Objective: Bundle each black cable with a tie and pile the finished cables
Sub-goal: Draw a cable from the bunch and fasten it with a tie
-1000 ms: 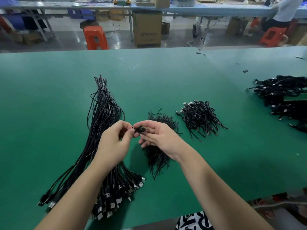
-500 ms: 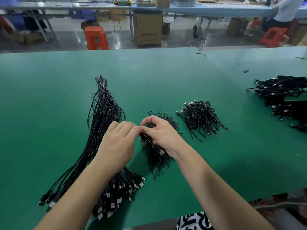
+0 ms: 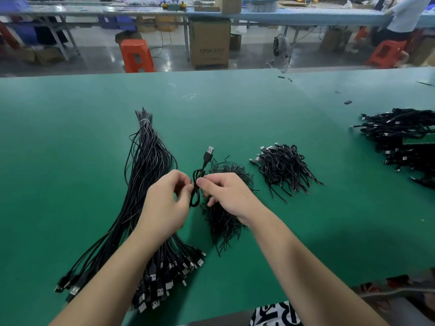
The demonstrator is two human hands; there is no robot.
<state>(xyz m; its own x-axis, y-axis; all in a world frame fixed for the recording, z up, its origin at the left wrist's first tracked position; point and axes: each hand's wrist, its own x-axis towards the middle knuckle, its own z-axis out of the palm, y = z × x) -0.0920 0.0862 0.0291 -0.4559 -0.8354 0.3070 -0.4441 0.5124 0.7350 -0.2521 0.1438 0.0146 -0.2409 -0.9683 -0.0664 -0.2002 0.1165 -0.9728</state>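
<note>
Two hands (image 3: pixel 164 208), one folded cable (image 3: pixel 196 189), perhaps three cable heaps (image 3: pixel 286 168) (one tie pile (image 3: pixel 223 222)).

The table (image 3: pixel 70 137) is plain green. The cable bunch (image 3: pixel 146 184) on it is black with silver plugs, and the ties (image 3: pixel 223 217) and the finished pile (image 3: pixel 284 170) are black too. Beyond stand an orange stool (image 3: pixel 136 55) and a brown box (image 3: pixel 209 43). A black-and-white patterned cloth (image 3: pixel 275 314) shows at the near edge.

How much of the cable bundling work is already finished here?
Done: a small pile of tied cables lies at right. In hand: both hands, left hand and right hand, pinch one coiled USB cable above the loose ties. Left: the large sheaf of untied cables.
</note>
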